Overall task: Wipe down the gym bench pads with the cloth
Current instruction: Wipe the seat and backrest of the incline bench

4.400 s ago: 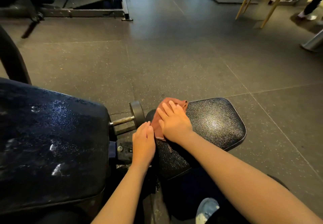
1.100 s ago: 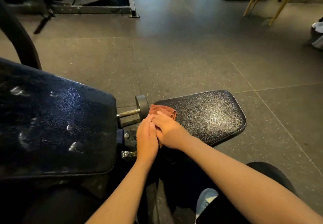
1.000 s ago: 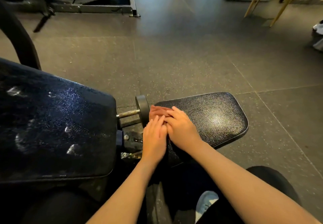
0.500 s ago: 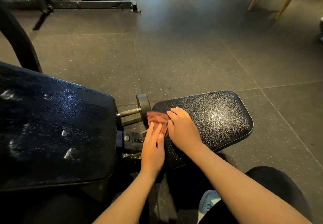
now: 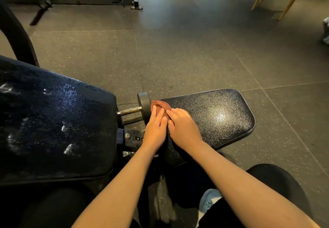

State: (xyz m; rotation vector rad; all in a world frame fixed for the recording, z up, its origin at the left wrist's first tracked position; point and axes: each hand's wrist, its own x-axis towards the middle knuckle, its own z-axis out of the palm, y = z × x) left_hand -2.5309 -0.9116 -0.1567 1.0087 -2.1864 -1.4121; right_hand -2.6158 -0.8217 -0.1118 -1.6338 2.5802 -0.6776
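Currently in hand: wiping the seat pad (image 5: 217,114) at its narrow end, next to the back pad (image 5: 53,121); the wide far end has a dry-looking shine, so I judge this pad as only partly done
Task's thing: a small reddish-brown cloth (image 5: 160,104), bunched, lying on the corner of the seat pad; it is just beside the black disc (image 5: 144,105) that sits on a steel pin
Pose, left: the left hand (image 5: 154,130) lies palm down on the cloth; the wrist is straight
Grip, left: fingers straight and pressed together, pushing the cloth onto the pad; nothing is pinched
Pose, right: the right hand (image 5: 183,130) lies palm down on the pad, touching the left one; its forearm comes in from the lower right
Grip, right: fingers almost straight, their tips on the near edge of the cloth; the thumb is hidden, but no pinch shows
Next move: probably a stroke away from the disc toward the wide end; it calls for steady downward pressure and a flatter cloth, because a bunched one covers little
Risk: the cloth may slip off the corner into the gap by the pin
Not yet done: the back pad shows pale marks; I judge that it needs wiping too
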